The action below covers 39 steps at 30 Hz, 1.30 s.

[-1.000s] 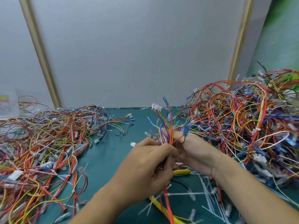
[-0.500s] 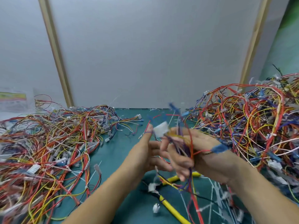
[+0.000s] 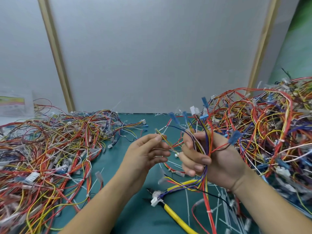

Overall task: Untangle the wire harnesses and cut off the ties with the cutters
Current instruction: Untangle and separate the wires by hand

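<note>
My right hand (image 3: 209, 157) grips a wire harness (image 3: 204, 130) of red, yellow, purple and blue wires, held upright above the green mat (image 3: 135, 217). Blue terminals and a white connector stick out above the fist, and the harness tail hangs down to a white plug by the cutters. My left hand (image 3: 148, 152) pinches one thin yellow-and-red wire (image 3: 164, 141) of that harness between thumb and forefinger, just left of the right hand. The yellow-handled cutters (image 3: 175, 215) lie on the mat below both hands, untouched.
A big tangled pile of harnesses (image 3: 270, 132) rises at the right. A flatter spread of harnesses (image 3: 50, 157) covers the left side. Several cut white ties (image 3: 219, 211) litter the mat at the lower right. A grey wall panel (image 3: 152, 56) stands close behind.
The hands have drawn apart. My left hand let go of the bundle and now pinches a single wire, while my right hand keeps the harness and has turned it upright.
</note>
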### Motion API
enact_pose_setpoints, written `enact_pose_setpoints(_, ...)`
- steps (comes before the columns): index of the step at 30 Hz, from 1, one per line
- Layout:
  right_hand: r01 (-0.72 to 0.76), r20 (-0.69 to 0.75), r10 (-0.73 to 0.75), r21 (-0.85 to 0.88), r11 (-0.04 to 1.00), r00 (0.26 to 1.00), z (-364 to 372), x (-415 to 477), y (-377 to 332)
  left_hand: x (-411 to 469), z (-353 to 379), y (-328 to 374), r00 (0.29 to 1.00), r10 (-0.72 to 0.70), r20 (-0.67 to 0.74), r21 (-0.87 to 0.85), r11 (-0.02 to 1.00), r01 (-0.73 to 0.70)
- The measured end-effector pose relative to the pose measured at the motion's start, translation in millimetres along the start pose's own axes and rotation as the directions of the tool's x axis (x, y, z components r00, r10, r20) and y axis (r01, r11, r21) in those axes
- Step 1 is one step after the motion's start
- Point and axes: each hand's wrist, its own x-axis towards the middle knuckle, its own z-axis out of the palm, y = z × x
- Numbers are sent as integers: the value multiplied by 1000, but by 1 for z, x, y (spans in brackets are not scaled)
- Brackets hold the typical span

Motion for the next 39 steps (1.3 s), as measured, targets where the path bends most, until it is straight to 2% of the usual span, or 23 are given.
enact_pose_setpoints(5,26,-8,-25,118,993,1000,-2,2,3,-1,-1,2,1000,-7,23,-142,990,10)
enact_pose_setpoints(11,58,-154,-43,90,994,987,-11,2,2,0,-2,3,998,55,-21,-166,984,-58)
enact_pose_setpoints(15,47,-249,-33,52,998,968,-13,2,1,-1,-3,5,989,142,40,-186,974,-132)
enact_pose_setpoints(17,24,-336,-20,7,1000,942,-13,3,1,-4,-1,6,969,226,97,-135,968,-212)
enact_pose_setpoints(20,-34,-478,-30,-126,992,878,-11,4,3,-7,1,2,918,372,138,149,908,-391)
enact_pose_setpoints(23,-53,-484,-67,-230,972,873,-6,4,4,-8,4,-3,885,445,136,352,813,-463)
enact_pose_setpoints(26,-58,-452,-71,-266,962,889,-3,5,5,-9,4,-3,884,458,90,404,795,-453)
enact_pose_setpoints(29,-89,-482,-63,-287,954,874,-1,5,7,-7,2,-2,892,450,48,395,811,-431)
enact_pose_setpoints(37,-172,-570,-27,-292,941,821,-2,4,8,-8,3,-7,892,441,98,469,770,-432)
enact_pose_setpoints(39,-187,-560,-4,-284,940,829,-2,4,8,-9,3,-6,874,470,123,509,726,-462)
